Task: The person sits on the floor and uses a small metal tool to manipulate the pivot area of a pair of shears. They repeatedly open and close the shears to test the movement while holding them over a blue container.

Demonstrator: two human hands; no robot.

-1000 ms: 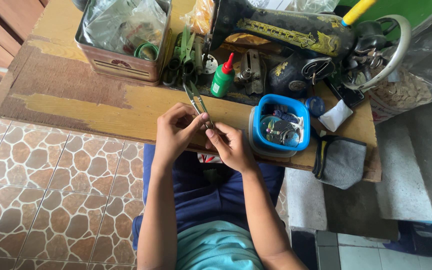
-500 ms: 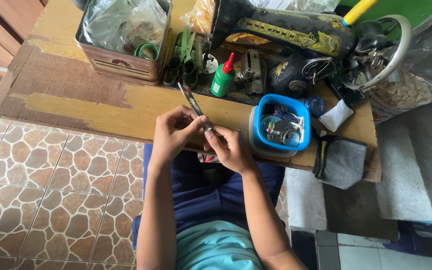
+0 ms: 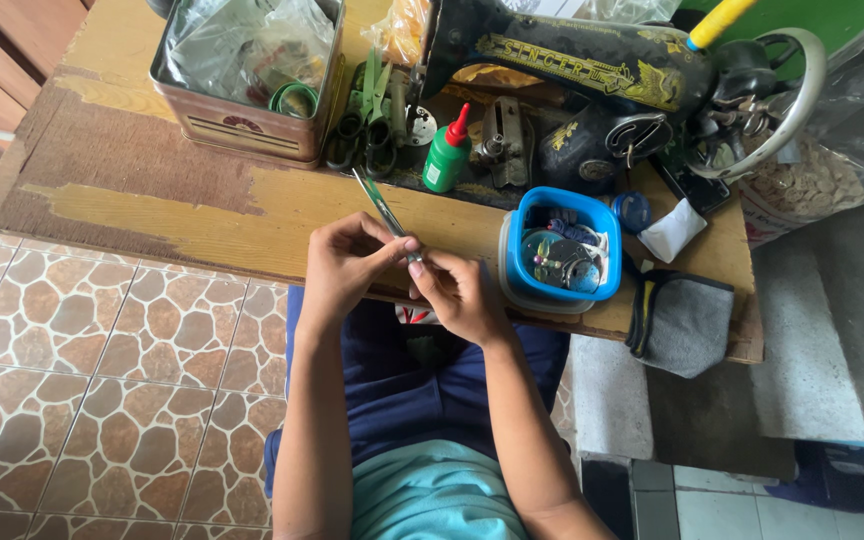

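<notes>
My left hand (image 3: 344, 262) grips a slim metal tool like tweezers (image 3: 382, 206), its tip pointing up and away over the wooden table (image 3: 182, 205). My right hand (image 3: 457, 290) meets it at the tool's lower end, fingertips pinched on something too small to make out. Both hands hover at the table's near edge above my lap. A blue plastic tub (image 3: 558, 252) of small metal parts stands just right of my right hand.
A black sewing machine (image 3: 592, 80) fills the back right. A green bottle with a red cap (image 3: 446, 155), green-handled scissors (image 3: 370, 110) and a metal tin (image 3: 242, 70) with plastic bags stand behind. A grey pouch (image 3: 680, 322) lies at the right edge. Tiled floor lies left.
The metal tool has tilted slightly between my fingers, and my hands have stayed at the same place on the table's edge.
</notes>
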